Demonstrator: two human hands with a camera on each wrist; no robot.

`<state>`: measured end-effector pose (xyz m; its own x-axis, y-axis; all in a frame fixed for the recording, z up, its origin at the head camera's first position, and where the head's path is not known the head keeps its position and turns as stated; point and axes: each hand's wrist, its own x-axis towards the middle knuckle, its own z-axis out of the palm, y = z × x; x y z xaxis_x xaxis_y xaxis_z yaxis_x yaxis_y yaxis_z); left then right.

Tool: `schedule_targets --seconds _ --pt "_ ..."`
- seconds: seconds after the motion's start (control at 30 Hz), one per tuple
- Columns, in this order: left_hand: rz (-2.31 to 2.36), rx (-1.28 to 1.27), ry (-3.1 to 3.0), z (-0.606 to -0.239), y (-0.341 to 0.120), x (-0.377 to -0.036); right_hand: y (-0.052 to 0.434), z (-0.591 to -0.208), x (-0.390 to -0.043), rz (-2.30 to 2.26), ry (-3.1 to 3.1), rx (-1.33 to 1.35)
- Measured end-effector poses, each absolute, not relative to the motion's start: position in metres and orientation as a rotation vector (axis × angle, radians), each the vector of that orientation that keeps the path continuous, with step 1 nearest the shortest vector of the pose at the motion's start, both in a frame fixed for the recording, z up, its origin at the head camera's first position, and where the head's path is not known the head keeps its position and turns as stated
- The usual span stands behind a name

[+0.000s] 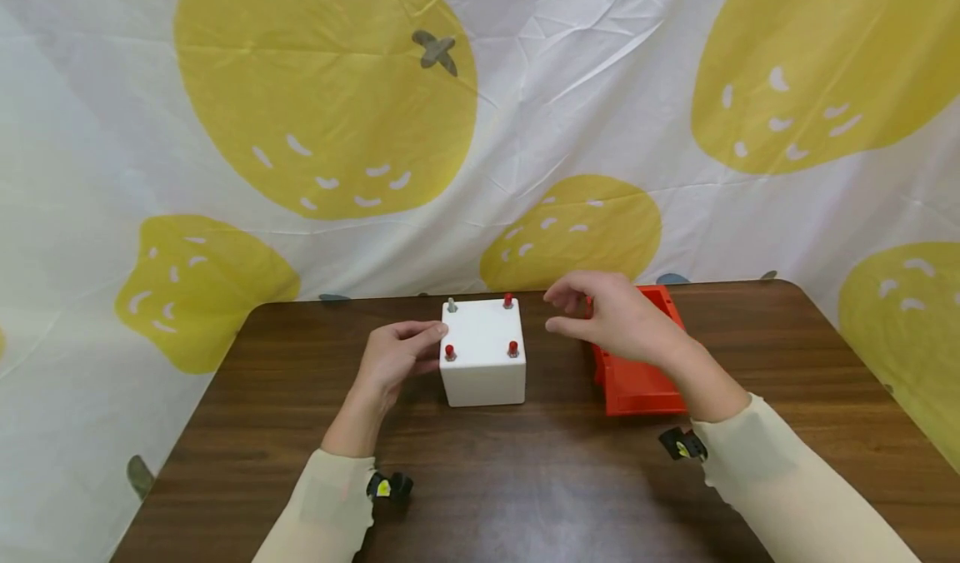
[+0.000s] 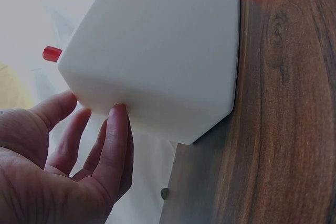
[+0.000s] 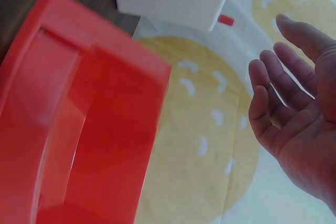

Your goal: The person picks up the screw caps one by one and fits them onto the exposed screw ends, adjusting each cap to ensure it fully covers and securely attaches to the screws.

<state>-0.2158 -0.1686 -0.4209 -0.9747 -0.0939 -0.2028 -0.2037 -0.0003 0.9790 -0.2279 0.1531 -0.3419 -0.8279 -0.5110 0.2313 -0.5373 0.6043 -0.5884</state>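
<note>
The head view looked forward and down over the table [image 1: 525,480], far enough back to take in the left hand [image 1: 397,353], the right hand [image 1: 615,317] and the cloth [image 1: 540,113]. The left wrist view sat close and low, rolled sideways so the table filled its right side, facing the box [image 1: 482,371] past the left hand. The right wrist view, rolled the opposite way, looked across the tray [image 1: 641,384] from very near, toward the cloth. All three shared the box and tray.
</note>
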Motion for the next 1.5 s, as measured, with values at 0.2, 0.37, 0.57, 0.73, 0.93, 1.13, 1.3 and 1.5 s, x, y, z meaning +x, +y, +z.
schedule_targets --seconds 0.2,0.37,0.57,0.73,0.93,1.13,1.3,1.5 --pt "2.137 -0.328 2.168 -0.421 -0.168 -0.216 0.169 -0.343 -0.231 0.977 -2.815 0.867" --pt "2.144 -0.324 2.162 -0.422 -0.168 -0.216 0.180 -0.343 -0.233 0.926 -2.837 0.856" --pt "2.154 -0.316 2.155 -0.422 -0.168 -0.216 0.193 -0.344 -0.235 0.840 -2.852 0.876" --pt "2.157 -0.307 2.140 -0.421 -0.167 -0.215 0.205 -0.350 -0.237 0.745 -2.877 0.886" --pt "2.151 -0.317 2.148 -0.420 -0.167 -0.215 0.214 -0.350 -0.236 0.610 -2.949 0.859" --pt "2.131 -0.325 2.163 -0.420 -0.168 -0.215 0.218 -0.354 -0.238 0.445 -3.083 0.831" --pt "2.106 -0.337 2.182 -0.419 -0.169 -0.215 0.219 -0.360 -0.239 0.336 -3.188 0.814" --pt "2.109 -0.333 2.175 -0.420 -0.168 -0.215 0.218 -0.367 -0.240 0.273 -3.228 0.815"
